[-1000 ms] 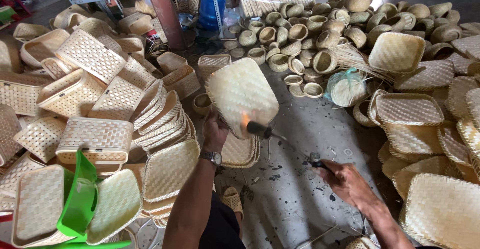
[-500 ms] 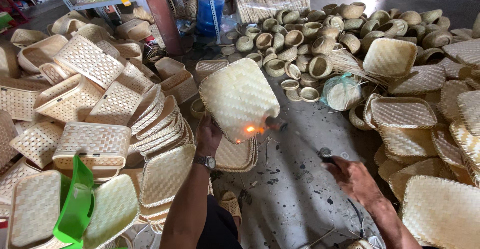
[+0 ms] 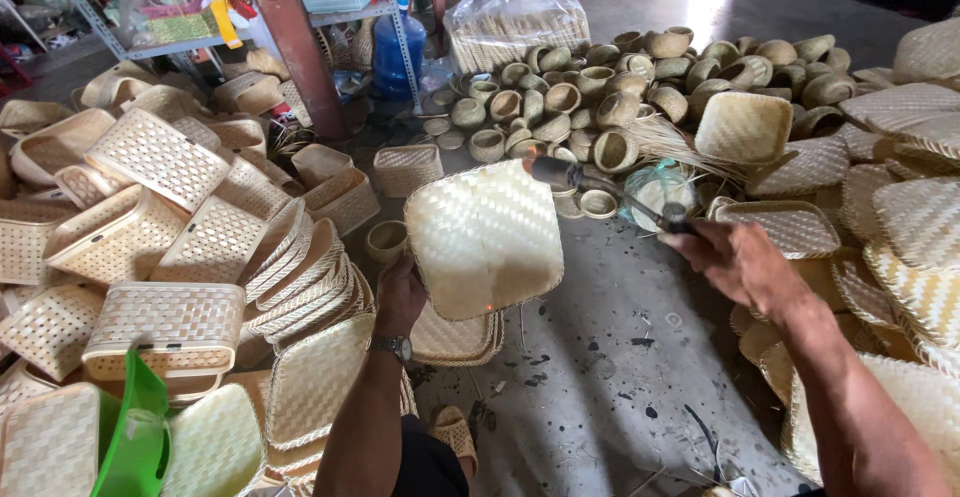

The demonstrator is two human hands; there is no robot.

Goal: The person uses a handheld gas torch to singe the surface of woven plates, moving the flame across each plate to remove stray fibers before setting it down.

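Observation:
My left hand (image 3: 400,295) holds up a square woven bamboo tray (image 3: 482,235) by its lower left edge, its underside tilted toward me. My right hand (image 3: 735,262) grips the handle of a gas torch (image 3: 595,186). The torch's dark nozzle sits just above the tray's top right corner. A small orange glow shows on the tray's lower edge. A watch is on my left wrist.
Stacks of woven trays (image 3: 305,277) and boxes (image 3: 165,322) fill the left. Several small round woven cups (image 3: 620,82) lie at the back, flat woven lids (image 3: 920,217) on the right. A green plastic piece (image 3: 135,437) is at bottom left; a red post (image 3: 290,42) and blue water jug (image 3: 400,52) stand behind.
The torch has swung from the tray's lower edge up to its top right corner, my right hand rising with it. The bright flame seen at the lower edge is gone.

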